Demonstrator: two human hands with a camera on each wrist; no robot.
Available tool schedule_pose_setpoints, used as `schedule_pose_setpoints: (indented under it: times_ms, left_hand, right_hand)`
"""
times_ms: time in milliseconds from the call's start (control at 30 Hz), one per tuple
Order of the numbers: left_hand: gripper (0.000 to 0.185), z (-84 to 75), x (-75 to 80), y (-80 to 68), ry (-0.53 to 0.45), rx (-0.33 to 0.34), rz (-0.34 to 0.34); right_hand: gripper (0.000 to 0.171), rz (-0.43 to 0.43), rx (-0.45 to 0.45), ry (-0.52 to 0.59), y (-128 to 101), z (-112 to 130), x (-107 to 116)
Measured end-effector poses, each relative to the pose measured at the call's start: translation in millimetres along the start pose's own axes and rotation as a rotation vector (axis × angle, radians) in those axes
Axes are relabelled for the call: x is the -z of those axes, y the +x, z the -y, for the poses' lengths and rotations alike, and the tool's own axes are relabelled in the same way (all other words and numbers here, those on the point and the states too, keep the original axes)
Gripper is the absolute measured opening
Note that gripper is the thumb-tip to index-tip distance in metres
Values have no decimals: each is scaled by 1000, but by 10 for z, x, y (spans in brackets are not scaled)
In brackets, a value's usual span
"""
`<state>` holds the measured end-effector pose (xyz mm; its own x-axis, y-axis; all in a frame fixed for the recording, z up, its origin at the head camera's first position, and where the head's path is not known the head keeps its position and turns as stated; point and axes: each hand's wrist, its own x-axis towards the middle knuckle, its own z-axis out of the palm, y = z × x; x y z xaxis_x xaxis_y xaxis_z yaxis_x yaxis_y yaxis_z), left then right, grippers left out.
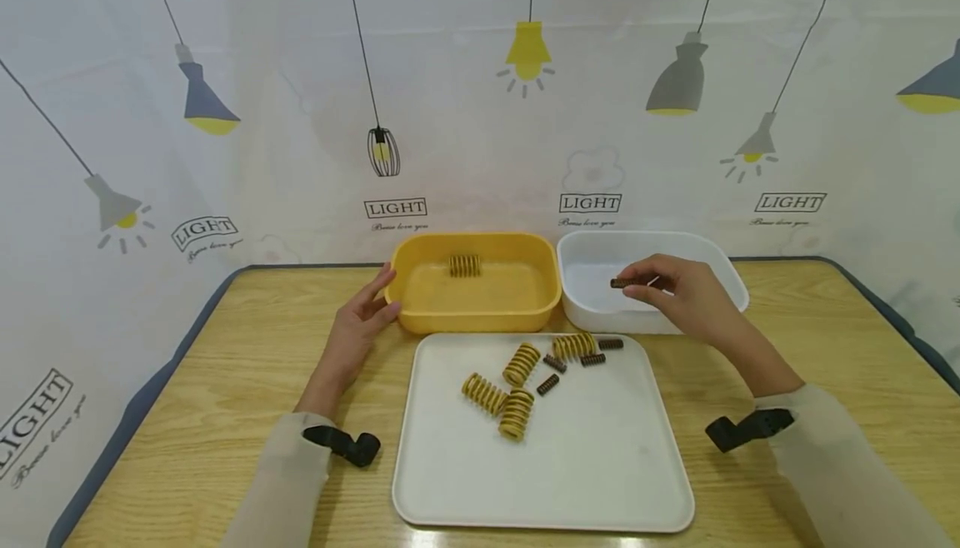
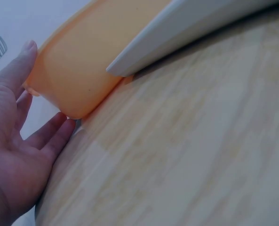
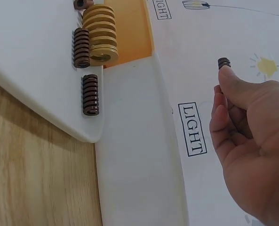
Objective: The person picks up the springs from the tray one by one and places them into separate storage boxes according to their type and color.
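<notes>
Brown and slender, a small spring (image 1: 624,282) is pinched at the fingertips of the right hand (image 1: 686,294), held level above the white bin (image 1: 720,269) rather than resting in it; the pinch at one end leaves the rest of the coil free over the bin's open interior. From the head view the bin appears otherwise to hold nothing, though the hand hides part of its floor.

Left hand (image 1: 367,315) lies with straight, relaxed fingers against the outer wall of the yellow bin (image 1: 420,298), at that bin's 9 o'clock side, holding nothing; the contact looks like bracing, which would keep the bin from sliding on the wooden table (image 1: 225,381). One yellow spring (image 1: 464,265) lies inside the yellow bin near its 12 o'clock wall.

White tray (image 1: 600,465) sits at 6 o'clock of both bins, its far edge just beside them. On it lie four large yellow springs (image 1: 521,364) and four small brown springs (image 1: 548,384), clustered toward the tray's 12 o'clock half, several touching.
</notes>
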<state>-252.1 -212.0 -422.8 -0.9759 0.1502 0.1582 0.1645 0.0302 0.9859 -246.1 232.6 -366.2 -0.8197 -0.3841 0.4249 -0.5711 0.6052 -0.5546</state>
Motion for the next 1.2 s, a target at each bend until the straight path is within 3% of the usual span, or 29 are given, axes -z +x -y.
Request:
schedule_pose_setpoints:
  times_ms: [167, 567, 767, 933, 1200]
  left_hand:
    - [56, 2, -1, 0, -22, -6, 2]
    - [56, 4, -3, 3, -11, -2, 4]
    - [55, 11, -9, 12, -21, -4, 6]
    - [55, 91, 18, 51, -27, -11, 7]
    - [55, 257, 56, 95, 1, -51, -14]
  right_hand:
    - [14, 12, -65, 8, 40, -34, 12]
    - [18, 52, -80, -36, 166, -197, -18]
    - [20, 95, -78, -3, 246, -265, -17]
    - [20, 130, -69, -1, 298, -307, -26]
    - [24, 151, -137, 1, 360, -378, -88]
